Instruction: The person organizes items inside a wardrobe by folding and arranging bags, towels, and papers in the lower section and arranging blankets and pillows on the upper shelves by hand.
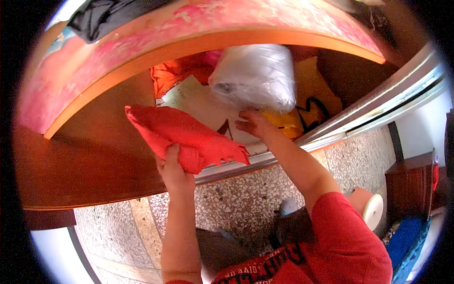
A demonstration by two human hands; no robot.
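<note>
My left hand (177,168) grips a folded red cloth (172,128) with a ragged edge on its right, the thumb lying on top. The cloth is lifted in front of the cabinet's opening. Inside the compartment, my right hand (251,124) reaches just below a large roll of clear plastic (257,78), its fingers apart and holding nothing. Beneath the roll lies a white sheet-like piece (198,97) with a dark printed mark. A yellow bag (319,87) with a black strap (314,113) sits to the right of the roll.
Orange fabric (165,78) is bunched at the compartment's back left. The curved shelf edge (198,42) hangs over the opening, with a dark item (109,19) on the shelf. A metal sliding track (369,111) runs along the right. Behind me stand a white-topped stool (373,212) and a brown cabinet (409,187).
</note>
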